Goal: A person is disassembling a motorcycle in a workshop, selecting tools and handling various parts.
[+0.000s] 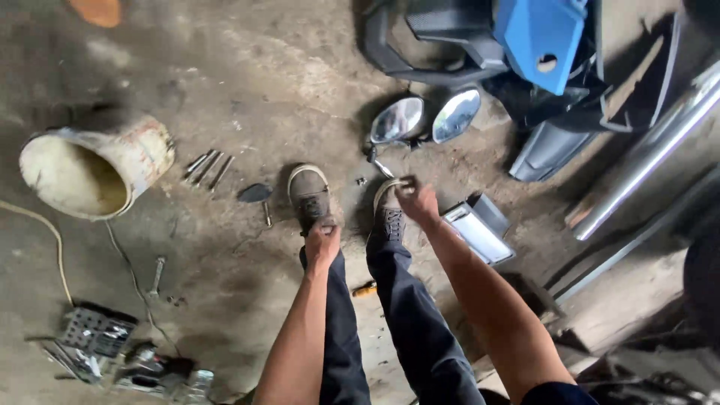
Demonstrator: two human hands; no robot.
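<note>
Over the floor, the right hand is pinching a small ring-like part near the mirrors while the left hand, loosely curled and empty, is resting at the knee.

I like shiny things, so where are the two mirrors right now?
In the head view, the two mirrors lie side by side on the concrete floor, just beyond the right hand and below the blue panel.
</note>
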